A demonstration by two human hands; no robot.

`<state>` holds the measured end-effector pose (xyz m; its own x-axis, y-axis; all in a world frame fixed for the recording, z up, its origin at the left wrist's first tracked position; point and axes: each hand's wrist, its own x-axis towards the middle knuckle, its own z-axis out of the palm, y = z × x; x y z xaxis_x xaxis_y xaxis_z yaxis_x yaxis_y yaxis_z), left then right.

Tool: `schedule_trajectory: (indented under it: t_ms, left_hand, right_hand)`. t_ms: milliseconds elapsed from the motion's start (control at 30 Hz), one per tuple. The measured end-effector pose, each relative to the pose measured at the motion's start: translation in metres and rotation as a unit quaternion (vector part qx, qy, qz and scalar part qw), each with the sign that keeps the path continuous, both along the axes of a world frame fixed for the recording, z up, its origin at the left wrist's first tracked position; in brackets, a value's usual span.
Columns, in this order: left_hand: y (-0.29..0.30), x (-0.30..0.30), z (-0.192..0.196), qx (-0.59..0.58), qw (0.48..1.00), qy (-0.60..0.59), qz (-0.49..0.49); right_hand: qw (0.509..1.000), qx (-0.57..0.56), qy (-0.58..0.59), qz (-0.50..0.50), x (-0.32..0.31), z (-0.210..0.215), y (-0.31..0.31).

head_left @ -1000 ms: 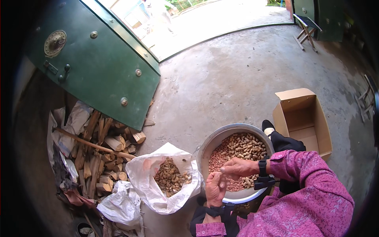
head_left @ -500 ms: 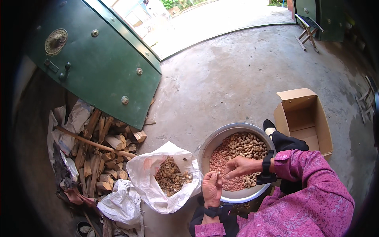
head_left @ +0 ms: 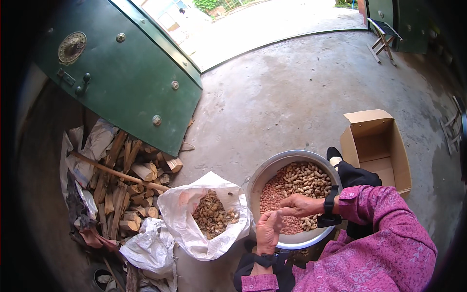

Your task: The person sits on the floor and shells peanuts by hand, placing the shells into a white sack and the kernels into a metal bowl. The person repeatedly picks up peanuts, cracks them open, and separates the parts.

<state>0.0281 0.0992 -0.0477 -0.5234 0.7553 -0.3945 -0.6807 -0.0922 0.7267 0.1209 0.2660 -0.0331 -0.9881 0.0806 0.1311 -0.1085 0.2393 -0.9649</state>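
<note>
A round metal bowl (head_left: 253, 187) sits on the floor in front of me, holding unshelled peanuts (head_left: 304, 176) on the far side and reddish shelled kernels (head_left: 272, 194) on the near side. My right hand (head_left: 301, 205) reaches over the bowl's near part with its fingers pinched together. My left hand (head_left: 267, 231) is raised at the bowl's near left rim, its fingertips meeting the right hand's. Both seem to grip one small peanut between them, mostly hidden by the fingers. To the left, an open white plastic bag (head_left: 182, 221) holds empty shells (head_left: 211, 214).
A stack of split firewood (head_left: 124, 185) and crumpled white bags (head_left: 151, 250) lie at the left under a green metal door (head_left: 131, 82). An open cardboard box (head_left: 377, 146) stands to the right of the bowl. A folding wooden stool (head_left: 382, 41) is far back on the concrete floor.
My right hand has drawn left across the bowl to meet my left hand, which has lifted slightly toward it. The bowl and the bag have stayed put.
</note>
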Motion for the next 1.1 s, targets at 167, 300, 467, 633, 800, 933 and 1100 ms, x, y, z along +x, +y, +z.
schedule_trajectory:
  t_ms: [167, 300, 467, 633, 800, 933, 1100]
  left_hand:
    - [0.006, 0.004, 0.008, 0.018, 0.999, -0.026, -0.022]
    - [0.004, 0.003, 0.008, 0.002, 0.998, -0.034, -0.045]
    - [0.002, 0.002, 0.007, -0.026, 0.996, -0.01, -0.086]
    - [-0.001, 0.001, 0.012, -0.059, 0.989, 0.014, -0.134]
    - [-0.002, 0.002, 0.016, -0.079, 0.981, 0.033, -0.175]
    - [-0.006, 0.002, 0.009, -0.078, 0.977, 0.069, -0.187]
    - [-0.005, 0.005, 0.018, -0.069, 0.976, 0.069, -0.197]
  right_hand:
    - [1.0, -0.006, 0.002, -0.028, 0.0, -0.002, 0.001]
    - [1.0, 0.012, 0.002, -0.008, 0.001, 0.004, 0.004]
    - [1.0, 0.023, 0.015, 0.011, 0.003, 0.006, 0.006]
    - [0.997, 0.047, 0.012, 0.058, 0.003, 0.009, 0.01]
    - [0.995, 0.042, 0.01, 0.085, 0.003, 0.012, 0.012]
    - [0.993, 0.038, 0.021, 0.105, 0.002, 0.013, 0.013]
    - [0.991, 0.047, -0.003, 0.126, 0.002, 0.016, 0.014]
